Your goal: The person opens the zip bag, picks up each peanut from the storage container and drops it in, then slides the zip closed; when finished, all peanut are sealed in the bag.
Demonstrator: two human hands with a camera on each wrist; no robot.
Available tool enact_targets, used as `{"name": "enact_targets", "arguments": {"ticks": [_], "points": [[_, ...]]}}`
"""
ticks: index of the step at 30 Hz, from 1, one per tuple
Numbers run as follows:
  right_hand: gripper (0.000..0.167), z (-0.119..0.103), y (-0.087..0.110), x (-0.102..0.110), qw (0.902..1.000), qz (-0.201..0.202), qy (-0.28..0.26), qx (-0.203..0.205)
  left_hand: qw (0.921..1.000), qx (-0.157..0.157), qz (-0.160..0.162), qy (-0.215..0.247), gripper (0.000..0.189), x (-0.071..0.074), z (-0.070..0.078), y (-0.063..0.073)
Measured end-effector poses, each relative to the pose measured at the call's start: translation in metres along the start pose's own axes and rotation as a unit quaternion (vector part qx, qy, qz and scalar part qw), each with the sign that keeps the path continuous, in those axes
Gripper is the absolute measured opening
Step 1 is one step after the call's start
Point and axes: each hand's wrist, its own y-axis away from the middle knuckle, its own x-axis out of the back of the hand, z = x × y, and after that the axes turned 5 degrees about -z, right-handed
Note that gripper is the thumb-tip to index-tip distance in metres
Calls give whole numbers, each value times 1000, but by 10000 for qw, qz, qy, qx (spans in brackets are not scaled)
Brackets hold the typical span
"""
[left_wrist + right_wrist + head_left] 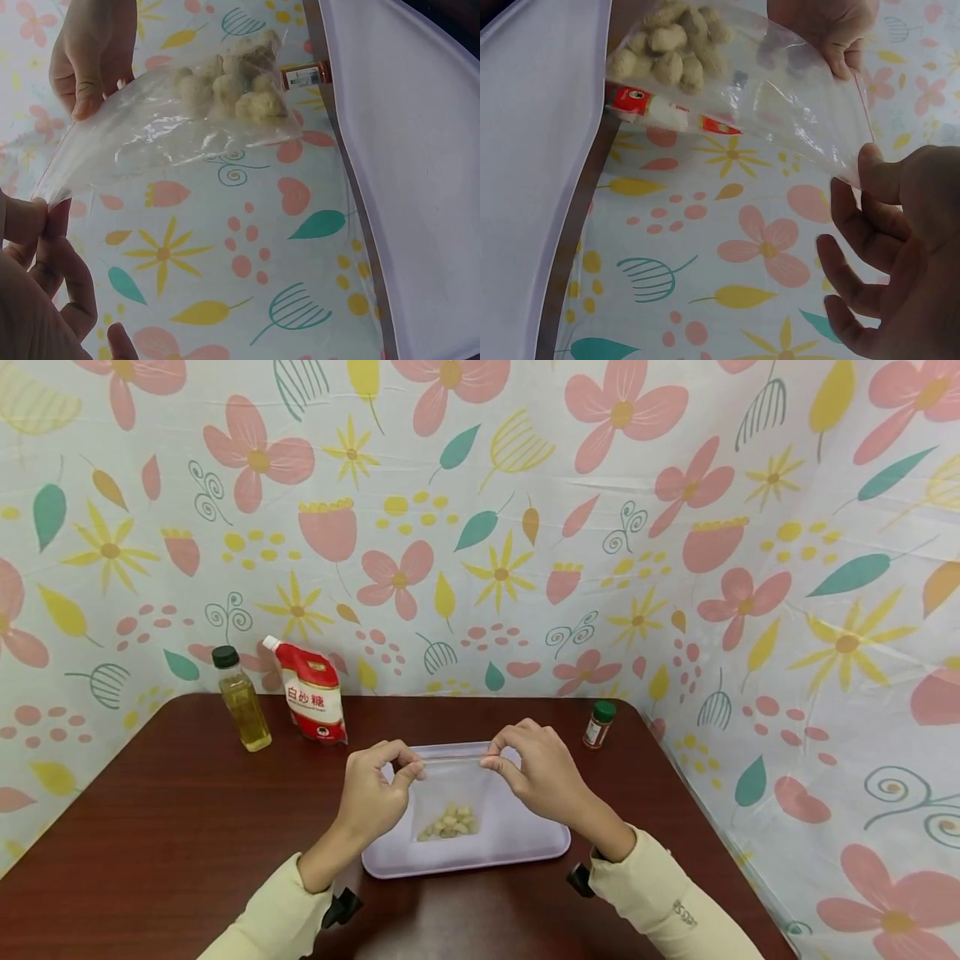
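Observation:
A clear zip bag [444, 787] with a red strip along its mouth hangs over the lilac tray [525, 847]. In its bottom lie several pale tan peanuts in their shells [676, 46]. My left hand [377, 791] pinches one top corner of the bag between thumb and fingers. At the opposite top corner my right hand [537, 774] pinches the edge the same way. Between the hands, the mouth is stretched in a straight line; whether the zip is sealed cannot be told. Both wrist views show the bag [150, 124] held up above the tray.
On the brown table [150, 810], a bottle of yellow oil [247, 710] and a red and white sugar pouch [315, 697] stand at the back left. A small green-capped jar [597, 727] stands at the back right. Flowered cloth [480, 543] hangs behind the table.

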Motion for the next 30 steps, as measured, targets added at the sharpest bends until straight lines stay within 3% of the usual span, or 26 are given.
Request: {"name": "enact_targets", "arguments": {"ticks": [6, 13, 22, 30], "points": [[20, 1, 2, -3, 9980, 589, 149, 186, 10000, -10, 35, 19, 30, 1, -3, 0], [21, 3, 3, -7, 9969, 751, -4, 232, 10000, -43, 86, -5, 31, 3, -5, 1], [13, -9, -1, -10, 9978, 301, -512, 280, 9997, 195, 136, -75, 30, 19, -7, 2], [8, -20, -3, -25, 9970, -20, -756, 154, 9991, 270, -204, -265, 17, 43, -13, 16]]}}
